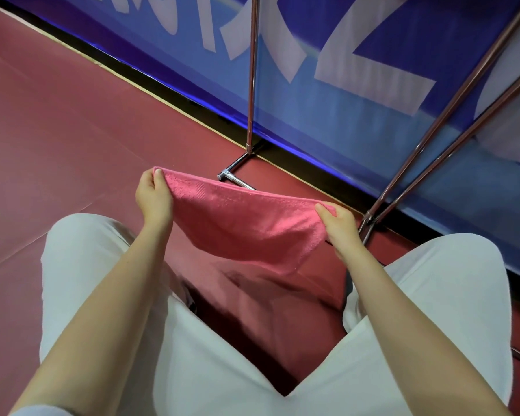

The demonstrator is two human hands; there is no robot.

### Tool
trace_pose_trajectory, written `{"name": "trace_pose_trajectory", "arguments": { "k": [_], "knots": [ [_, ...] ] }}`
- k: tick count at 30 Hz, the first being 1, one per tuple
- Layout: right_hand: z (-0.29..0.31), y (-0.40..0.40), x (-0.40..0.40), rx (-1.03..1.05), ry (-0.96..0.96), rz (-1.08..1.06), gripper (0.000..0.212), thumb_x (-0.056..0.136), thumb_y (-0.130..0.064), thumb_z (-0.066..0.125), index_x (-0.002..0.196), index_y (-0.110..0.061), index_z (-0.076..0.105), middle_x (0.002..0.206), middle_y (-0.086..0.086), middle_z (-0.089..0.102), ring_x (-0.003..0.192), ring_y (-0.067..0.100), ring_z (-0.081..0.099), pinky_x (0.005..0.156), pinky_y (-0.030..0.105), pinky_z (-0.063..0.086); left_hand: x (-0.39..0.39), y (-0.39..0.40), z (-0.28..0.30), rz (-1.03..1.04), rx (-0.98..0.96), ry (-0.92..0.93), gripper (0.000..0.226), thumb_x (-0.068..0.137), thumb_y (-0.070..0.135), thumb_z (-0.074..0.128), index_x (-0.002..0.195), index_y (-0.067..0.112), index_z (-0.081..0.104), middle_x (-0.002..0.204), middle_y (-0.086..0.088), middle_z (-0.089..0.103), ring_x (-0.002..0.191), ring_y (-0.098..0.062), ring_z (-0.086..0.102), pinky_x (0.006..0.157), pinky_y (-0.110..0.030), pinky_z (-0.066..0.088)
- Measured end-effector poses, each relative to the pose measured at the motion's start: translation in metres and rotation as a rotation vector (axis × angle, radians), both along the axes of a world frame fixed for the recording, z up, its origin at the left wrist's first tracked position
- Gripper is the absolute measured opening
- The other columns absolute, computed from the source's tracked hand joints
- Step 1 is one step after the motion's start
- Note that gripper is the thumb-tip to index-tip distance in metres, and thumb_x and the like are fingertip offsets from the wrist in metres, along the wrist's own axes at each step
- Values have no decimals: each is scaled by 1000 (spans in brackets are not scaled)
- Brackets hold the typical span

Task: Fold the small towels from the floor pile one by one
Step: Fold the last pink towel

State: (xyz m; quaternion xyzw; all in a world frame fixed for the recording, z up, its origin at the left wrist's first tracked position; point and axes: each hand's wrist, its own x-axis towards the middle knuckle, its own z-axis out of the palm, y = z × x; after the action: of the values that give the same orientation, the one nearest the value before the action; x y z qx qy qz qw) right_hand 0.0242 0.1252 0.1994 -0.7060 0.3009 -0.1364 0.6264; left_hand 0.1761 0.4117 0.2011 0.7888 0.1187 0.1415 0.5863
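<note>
Red floor (72, 130); one pink towel (246, 223) pinched between left hand (154, 199) and right hand (339, 226).

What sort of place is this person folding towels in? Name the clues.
Probably an indoor sports hall or event venue: a red matted floor, a blue printed banner along its edge, and chrome stand poles in front of it.

Pink towel (240, 223), held up by both hands above red floor (57, 139).
Left hand (154, 199) pinches one top corner, right hand (339, 226) the other; cloth sags between them. White-trousered knees (81, 250) below. Beyond: chrome rack frame (251, 85), blue banner (357, 94) with white lettering.
</note>
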Motion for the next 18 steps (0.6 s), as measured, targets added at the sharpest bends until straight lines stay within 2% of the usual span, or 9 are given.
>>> {"name": "trace_pose_trajectory", "arguments": {
  "k": [2,4,7,9,12,15,18],
  "knots": [
    [-4,-2,1,-15,26,-48,27,94,-13,57,117,-2,64,111,14,67,102,23,63,98,36,48,-1,-2,-1,-39,25,-7,29,100,22,40,104,5,62,92,0,58,89,-12,48,78,-26,37],
    [-6,-3,2,-29,36,-89,27,94,-16,56,117,-4,65,114,14,66,106,24,62,99,38,47,-3,-4,-2,-76,53,14,28,100,22,40,100,6,63,89,-1,57,86,-12,47,75,-26,35],
    [-3,-3,4,34,25,-124,26,95,-14,54,116,-3,64,107,8,66,98,18,60,88,29,47,-3,-7,-5,-100,27,112,27,99,24,40,87,11,60,74,3,50,79,-14,43,71,-30,33],
    [-4,-3,6,78,31,-157,27,94,-13,54,117,-2,64,105,7,65,97,17,59,89,30,47,-4,-11,-4,-98,-61,201,29,99,27,42,77,14,57,68,4,44,75,-15,39,67,-31,33],
    [-5,-1,9,128,41,-214,28,93,-13,54,117,-1,64,103,8,64,96,19,59,94,35,47,-8,-20,5,-75,-264,389,31,97,31,47,71,17,56,77,-2,49,73,-19,43,66,-30,37],
    [-2,5,14,114,15,-207,25,92,-7,50,112,-1,64,101,6,62,95,17,56,87,30,45,-19,-33,13,-104,-392,518,24,96,28,51,76,17,59,78,-1,54,63,-15,45,59,-26,37],
    [4,18,15,67,-46,-93,26,92,-3,49,111,-12,64,110,4,62,98,14,55,84,22,44,-37,-49,18,-177,-489,535,16,97,26,53,88,16,62,72,0,54,61,-12,48,55,-22,39]
  ]
}}
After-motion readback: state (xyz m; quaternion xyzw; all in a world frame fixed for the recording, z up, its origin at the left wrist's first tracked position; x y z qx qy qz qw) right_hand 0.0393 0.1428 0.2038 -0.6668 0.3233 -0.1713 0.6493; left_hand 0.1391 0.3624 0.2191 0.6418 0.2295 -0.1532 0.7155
